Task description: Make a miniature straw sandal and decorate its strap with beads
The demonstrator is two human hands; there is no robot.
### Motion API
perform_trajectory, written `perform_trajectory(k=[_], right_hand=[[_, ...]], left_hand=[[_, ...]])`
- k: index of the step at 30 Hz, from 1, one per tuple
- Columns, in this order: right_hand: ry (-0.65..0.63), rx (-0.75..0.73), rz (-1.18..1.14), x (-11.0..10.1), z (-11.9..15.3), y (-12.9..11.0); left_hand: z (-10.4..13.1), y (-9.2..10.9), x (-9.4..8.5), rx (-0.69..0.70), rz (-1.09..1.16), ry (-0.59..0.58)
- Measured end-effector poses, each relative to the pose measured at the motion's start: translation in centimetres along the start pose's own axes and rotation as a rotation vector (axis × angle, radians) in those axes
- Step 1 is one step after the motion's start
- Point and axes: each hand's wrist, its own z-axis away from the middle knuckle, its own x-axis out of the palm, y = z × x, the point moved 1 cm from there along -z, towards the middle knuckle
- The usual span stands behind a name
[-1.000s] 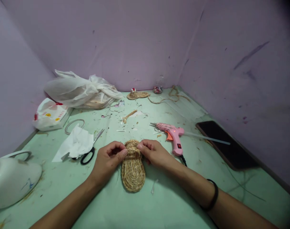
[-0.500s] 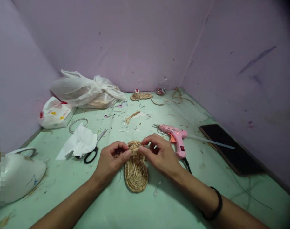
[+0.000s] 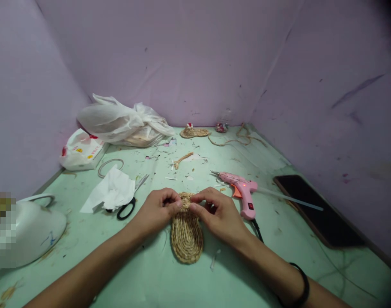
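Note:
A small slipper [image 3: 187,241] of coiled straw cord lies on the green tabletop, its rounded end toward me. At its far end, my left hand [image 3: 159,211] has thumb and forefinger closed on the left edge of the cord band across it. From the other side, my right hand [image 3: 219,214] pinches the band's right edge in the same way. My fingertips cover parts of the band. A pink hot glue gun [image 3: 243,188] with an orange trigger and a lit light lies to the right. Black-handled scissors [image 3: 127,208] rest near my left hand, partly under crumpled white tissue [image 3: 116,188].
At the back stand a second straw slipper [image 3: 198,133] with red and white beads, a clear container of beads [image 3: 221,127] and loose cord [image 3: 234,142]. White plastic bags [image 3: 118,124] sit back left. A phone [image 3: 317,209] lies right, beneath the glue stick. A white domed object [image 3: 37,231] is left.
The whole view has shifted slightly, so everything appears a little farther right. Both hands stay at the slipper's far end, with their pinch almost unchanged.

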Motion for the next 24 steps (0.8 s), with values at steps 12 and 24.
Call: perform_trajectory(k=[12, 24], right_hand=[[0.018, -0.080, 0.049, 0.1, 0.3, 0.3], [0.275, 0.112, -0.194, -3.6, -0.5, 0.4]], left_hand=[[0.8, -0.6, 0.7, 0.055, 0.099, 0.140], [1.5, -1.1, -1.0, -0.046, 0.318, 0.328]])
